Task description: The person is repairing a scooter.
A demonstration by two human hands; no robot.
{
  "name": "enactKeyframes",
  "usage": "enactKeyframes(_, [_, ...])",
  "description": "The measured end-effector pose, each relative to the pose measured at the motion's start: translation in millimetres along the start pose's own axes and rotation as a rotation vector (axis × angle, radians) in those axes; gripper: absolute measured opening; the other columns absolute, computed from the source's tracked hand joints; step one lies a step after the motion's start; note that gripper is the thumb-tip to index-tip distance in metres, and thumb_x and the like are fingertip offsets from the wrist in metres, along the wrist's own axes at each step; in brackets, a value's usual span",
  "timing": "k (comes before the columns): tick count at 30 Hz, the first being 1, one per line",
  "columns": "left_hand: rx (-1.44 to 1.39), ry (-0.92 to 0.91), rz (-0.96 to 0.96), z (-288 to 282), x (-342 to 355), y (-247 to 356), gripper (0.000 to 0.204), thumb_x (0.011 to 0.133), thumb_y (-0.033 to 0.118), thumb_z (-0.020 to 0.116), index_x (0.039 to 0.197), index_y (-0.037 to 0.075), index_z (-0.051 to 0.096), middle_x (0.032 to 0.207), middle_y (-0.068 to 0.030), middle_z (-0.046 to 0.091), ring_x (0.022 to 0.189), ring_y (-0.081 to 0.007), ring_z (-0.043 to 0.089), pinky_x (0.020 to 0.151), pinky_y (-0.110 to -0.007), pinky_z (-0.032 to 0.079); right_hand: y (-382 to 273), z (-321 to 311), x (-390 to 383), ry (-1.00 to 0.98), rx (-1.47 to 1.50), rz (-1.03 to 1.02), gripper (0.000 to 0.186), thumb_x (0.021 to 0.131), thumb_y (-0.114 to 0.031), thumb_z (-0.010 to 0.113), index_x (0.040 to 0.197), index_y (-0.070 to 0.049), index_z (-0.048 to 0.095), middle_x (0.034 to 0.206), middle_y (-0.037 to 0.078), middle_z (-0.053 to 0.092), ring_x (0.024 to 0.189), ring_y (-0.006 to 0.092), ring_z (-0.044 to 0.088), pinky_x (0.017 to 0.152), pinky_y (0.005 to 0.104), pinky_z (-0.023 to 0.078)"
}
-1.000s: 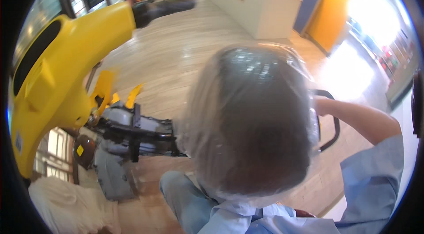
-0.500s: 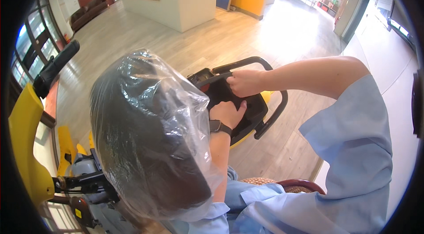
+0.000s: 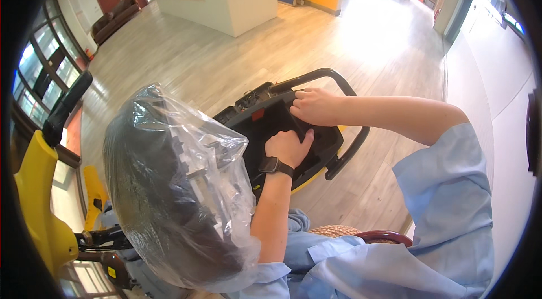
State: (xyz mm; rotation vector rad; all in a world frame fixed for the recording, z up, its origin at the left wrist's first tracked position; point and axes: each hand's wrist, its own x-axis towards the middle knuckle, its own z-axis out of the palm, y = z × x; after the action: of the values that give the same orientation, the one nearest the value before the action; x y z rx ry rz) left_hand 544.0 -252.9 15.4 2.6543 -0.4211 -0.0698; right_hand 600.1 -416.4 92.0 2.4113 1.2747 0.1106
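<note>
My left hand (image 3: 289, 147), wearing a dark watch (image 3: 275, 166), lies over a black recessed tray (image 3: 274, 112) on a yellow-trimmed vehicle part. Its thumb sticks up; the other fingers are mostly hidden. Just beyond it, my right hand (image 3: 317, 107) is closed in a fist at the tray's far right side; what it grips does not show. A curved black tube frame (image 3: 339, 83) bends round the tray's far and right sides. Left of my left forearm stands a big dark seat (image 3: 164, 186), wrapped in clear plastic film (image 3: 217, 155).
At the left are a yellow column (image 3: 38, 186) with a black handle (image 3: 68, 107) and a dark metal linkage (image 3: 104, 238). A wicker chair (image 3: 333, 231) with a brown rim is near my body. Beyond the wooden floor (image 3: 389, 79) stands a white counter (image 3: 220, 2).
The view has shifted a little. The wrapped seat now sits farther left and lower, showing more of the tray and my left forearm. Both hands keep nearly the same pose.
</note>
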Motion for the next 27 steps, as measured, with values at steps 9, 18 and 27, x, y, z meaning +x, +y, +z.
enactKeyframes(9, [0.034,0.134,-0.012,4.3,1.0,2.3,0.057,0.093,0.058,0.062,0.078,0.005,0.078,0.076,-0.0221,0.072,0.075,-0.0385,0.074,0.069,-0.046,0.059,35.8,-47.2,11.6,0.281,0.686,0.317,0.030,0.098,-0.030,0.061,0.093,-0.002,0.070,0.089,0.023,0.072,0.089,0.0436,0.069,0.081,0.0512,0.056])
enactKeyframes(18, [-0.289,0.581,0.182,0.7,8.9,5.4,0.022,0.085,0.019,0.079,0.104,0.010,0.073,0.090,-0.0092,0.064,0.075,-0.0293,0.067,0.066,-0.040,0.055,71.6,5.2,62.7,0.710,0.862,0.987,0.044,0.103,-0.035,0.050,0.095,-0.002,0.077,0.095,0.023,0.075,0.094,0.0433,0.071,0.087,0.0534,0.056])
enactKeyframes(27, [-0.146,0.440,0.182,-7.3,26.6,16.5,0.012,0.088,0.017,0.077,0.098,0.012,0.079,0.089,-0.0081,0.068,0.075,-0.0311,0.070,0.067,-0.041,0.056,49.7,36.2,91.4,0.362,0.861,0.962,0.032,0.094,-0.024,0.054,0.088,-0.004,0.078,0.092,0.020,0.077,0.095,0.0403,0.074,0.081,0.0479,0.057])
